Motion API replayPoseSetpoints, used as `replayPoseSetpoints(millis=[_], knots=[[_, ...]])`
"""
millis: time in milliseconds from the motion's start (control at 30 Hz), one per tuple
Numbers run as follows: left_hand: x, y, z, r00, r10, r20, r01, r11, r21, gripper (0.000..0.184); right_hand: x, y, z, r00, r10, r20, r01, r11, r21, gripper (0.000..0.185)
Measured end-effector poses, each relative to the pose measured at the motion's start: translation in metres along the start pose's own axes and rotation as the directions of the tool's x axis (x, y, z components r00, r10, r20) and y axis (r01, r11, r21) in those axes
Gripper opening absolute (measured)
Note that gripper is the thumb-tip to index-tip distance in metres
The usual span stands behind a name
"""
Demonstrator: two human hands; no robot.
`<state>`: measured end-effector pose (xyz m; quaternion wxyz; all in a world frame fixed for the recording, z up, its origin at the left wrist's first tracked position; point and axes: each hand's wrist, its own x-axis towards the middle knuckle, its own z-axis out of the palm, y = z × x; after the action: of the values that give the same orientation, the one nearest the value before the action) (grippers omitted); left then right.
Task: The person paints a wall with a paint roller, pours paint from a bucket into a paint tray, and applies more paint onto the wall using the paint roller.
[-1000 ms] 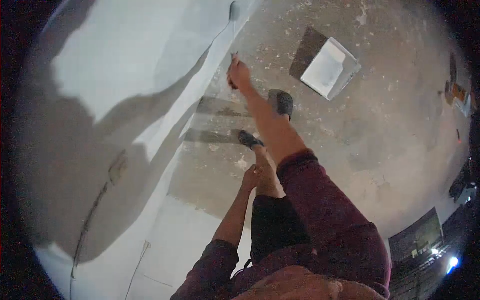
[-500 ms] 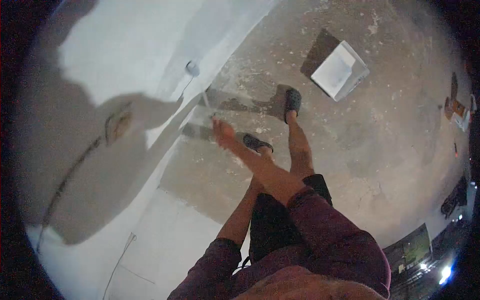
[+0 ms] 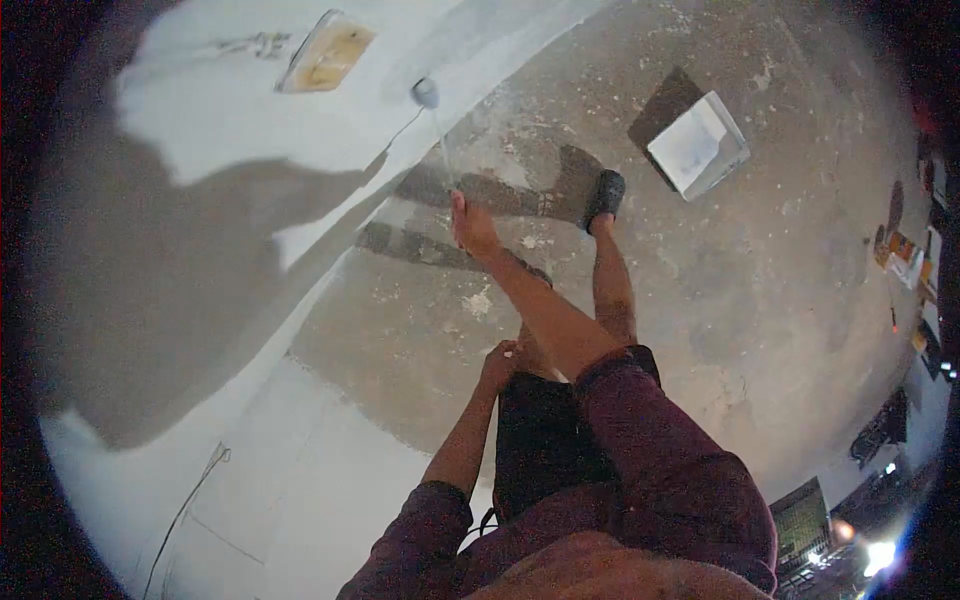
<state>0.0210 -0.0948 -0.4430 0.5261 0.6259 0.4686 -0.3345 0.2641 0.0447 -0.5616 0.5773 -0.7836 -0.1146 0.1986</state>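
My right hand (image 3: 474,226) is closed around a thin pale rod (image 3: 444,150), out in front over the floor beside the wall. At the rod's far end a small grey rounded head (image 3: 425,93) shows against the lower part of the white wall (image 3: 330,130). Lower down, my left hand (image 3: 499,366) is curled near my knee, and what lies within its fingers is too small to make out. A short pale strip shows between that hand and my right forearm.
A white rectangular container (image 3: 700,145) rests on the speckled floor (image 3: 740,290). A yellowish recessed panel (image 3: 332,56) is on the wall, and a loose wire (image 3: 185,505) hangs lower left. Orange and white items (image 3: 903,260) lie at the far right. My shod feet stand on the floor.
My right hand and the rod's head first came down and left, then moved back up and slightly right. My left hand stays near my knee. The view has shifted, showing the wall panel.
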Motion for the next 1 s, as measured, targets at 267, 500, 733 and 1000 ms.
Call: replayPoseSetpoints(millis=[267, 500, 733, 1000], knots=[[-0.019, -0.051, -0.018, 1.0, -0.01, 0.007, 0.01, 0.999, -0.051, 0.045, 0.084, -0.06, -0.057, 0.877, 0.43, 0.213, -0.477, 0.832, 0.284, 0.066], [0.012, -0.103, 0.001, 0.994, -0.043, 0.096, 0.031, 0.992, 0.126, 0.047, -0.021, -0.04, 0.015, 0.994, 0.108, 0.004, -0.102, 0.95, -0.296, 0.054], [0.01, 0.023, -0.03, 0.997, -0.07, 0.018, 0.069, 0.995, 0.073, 0.042, 0.002, -0.014, -0.023, 0.999, 0.032, -0.043, -0.036, 0.995, -0.089, 0.05], [0.044, 0.037, -0.014, 1.0, -0.025, -0.018, 0.029, 0.973, 0.23, 0.034, 0.176, 0.065, -0.114, 0.836, 0.548, -0.008, -0.545, 0.832, 0.104, 0.055]])
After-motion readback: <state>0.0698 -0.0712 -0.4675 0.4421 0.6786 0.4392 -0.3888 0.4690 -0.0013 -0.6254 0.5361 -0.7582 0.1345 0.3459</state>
